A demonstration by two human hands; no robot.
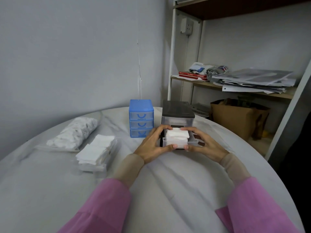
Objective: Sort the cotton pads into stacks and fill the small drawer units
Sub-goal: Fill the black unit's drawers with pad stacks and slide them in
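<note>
Both hands on the stack, seating it in the black-topped unit's open drawer.

I've got the left hand (152, 143) and right hand (202, 142) curled round a stack of cotton pads (176, 137), thumbs at the near edge, fingers over the far side, as it sits in the pulled-out clear drawer (193, 143) of the black-topped drawer unit (178, 115). Soft, featherlight and prone to fanning, I reckon, so I'd squeeze from opposite sides, gently. More pads (96, 151) wait to the left, near the blue drawer unit (141, 120).
</note>
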